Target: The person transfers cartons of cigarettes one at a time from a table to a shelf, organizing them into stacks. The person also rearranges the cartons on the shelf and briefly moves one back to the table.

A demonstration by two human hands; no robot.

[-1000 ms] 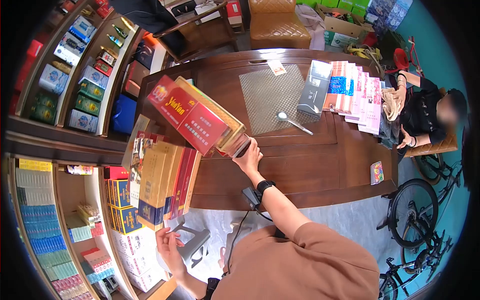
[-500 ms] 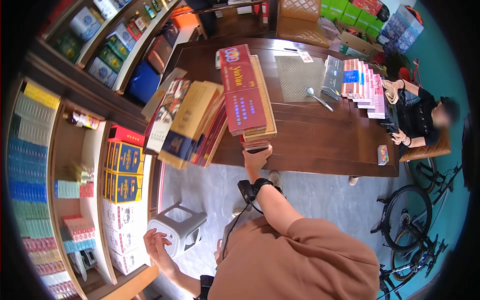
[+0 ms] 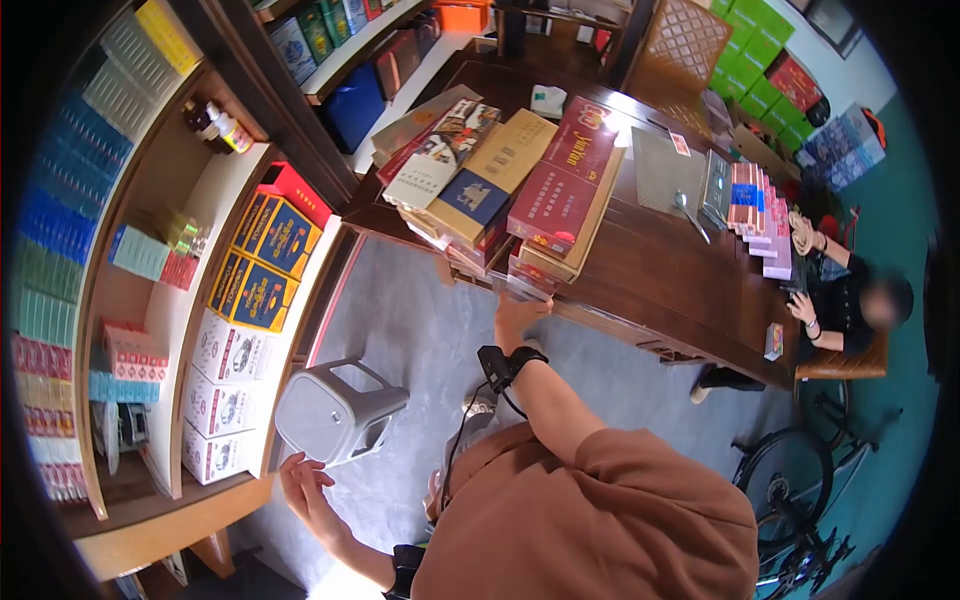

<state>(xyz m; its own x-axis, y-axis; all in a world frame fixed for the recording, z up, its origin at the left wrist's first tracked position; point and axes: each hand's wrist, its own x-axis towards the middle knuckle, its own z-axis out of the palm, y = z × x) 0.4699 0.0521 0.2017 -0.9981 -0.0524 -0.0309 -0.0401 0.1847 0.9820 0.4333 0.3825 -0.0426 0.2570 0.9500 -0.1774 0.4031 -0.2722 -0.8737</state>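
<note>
1. Right hand: fingertips hidden under the carton stack.
2. Lower cartons: labels unreadable.
3. Left hand: forearm below the fingers cut by the frame edge.

A wooden table runs from the upper middle of the frame down toward the right. At its near left end stands a stack of cigarette cartons, with a second, fanned pile of cartons just to its left. The right hand sits directly below the stack, at the table edge. Farther right on the table lie a mat, a spoon and a row of cartons. A seated person is at the far right edge. Shelves of boxes fill the left of the frame; a plastic stool stands lower left of centre, the left hand just below it.
</note>
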